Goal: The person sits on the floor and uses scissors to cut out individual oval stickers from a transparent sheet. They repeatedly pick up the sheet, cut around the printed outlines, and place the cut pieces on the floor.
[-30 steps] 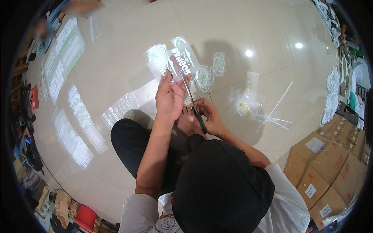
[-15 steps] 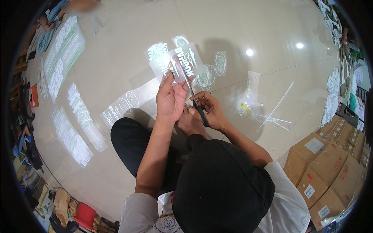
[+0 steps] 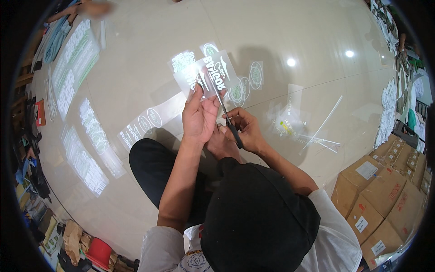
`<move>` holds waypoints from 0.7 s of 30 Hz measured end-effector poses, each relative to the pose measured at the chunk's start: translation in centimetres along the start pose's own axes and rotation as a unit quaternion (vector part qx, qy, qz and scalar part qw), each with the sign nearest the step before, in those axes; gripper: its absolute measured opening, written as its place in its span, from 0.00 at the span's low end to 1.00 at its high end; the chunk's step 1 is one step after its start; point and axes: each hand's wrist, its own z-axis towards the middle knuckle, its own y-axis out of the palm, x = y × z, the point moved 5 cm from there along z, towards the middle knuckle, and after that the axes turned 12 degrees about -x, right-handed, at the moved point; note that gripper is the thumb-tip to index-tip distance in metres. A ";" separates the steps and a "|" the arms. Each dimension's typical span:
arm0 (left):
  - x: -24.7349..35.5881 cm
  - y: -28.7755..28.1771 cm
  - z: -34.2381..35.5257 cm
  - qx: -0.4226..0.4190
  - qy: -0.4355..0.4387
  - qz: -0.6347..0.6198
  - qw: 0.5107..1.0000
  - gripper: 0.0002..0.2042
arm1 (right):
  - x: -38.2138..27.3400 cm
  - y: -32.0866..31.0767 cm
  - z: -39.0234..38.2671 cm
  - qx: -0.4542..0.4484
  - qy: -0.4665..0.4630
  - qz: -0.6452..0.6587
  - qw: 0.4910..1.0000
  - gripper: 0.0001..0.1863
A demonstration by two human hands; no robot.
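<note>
My left hand (image 3: pixel 199 117) pinches a clear plastic transfer sheet (image 3: pixel 224 65) with white lettering, held above the floor. In my right hand (image 3: pixel 247 128) is a pair of scissors (image 3: pixel 231 128) with black handles, its fingers wrapped round them. The blades point up and away into the sheet, between two printed designs; how far they stand apart is hard to see. Beneath and beyond the sheet lie more cut transfers, among them pieces with oval green-and-white prints (image 3: pixel 256 75). A long transfer strip (image 3: pixel 154 117) lies on the floor left of my left hand.
Larger printed sheets (image 3: pixel 74 68) lie at the left. Clear offcuts (image 3: pixel 288 121) and thin strips (image 3: pixel 327 119) are scattered at the right. Cardboard boxes (image 3: pixel 378 195) stand at the lower right. A red object (image 3: pixel 99 251) sits lower left. Another person's arm (image 3: pixel 93 8) shows top left.
My hands, the scissors and the sheet stay almost in place. The other person's arm at the top left has shifted, and a clear strip near it lies more upright.
</note>
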 end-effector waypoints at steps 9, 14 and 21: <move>-0.1 0.3 -0.1 0.003 -0.007 -0.006 1.000 0.16 | 0.0 -0.2 -0.2 0.018 0.012 -0.020 1.000 0.22; -0.5 0.2 -0.4 0.016 -0.019 -0.001 1.000 0.18 | 0.3 -0.5 0.2 0.022 -0.004 -0.046 0.999 0.24; -0.5 0.0 -0.4 0.016 -0.011 0.005 1.000 0.19 | 0.6 -0.3 0.4 0.029 0.012 0.008 0.999 0.23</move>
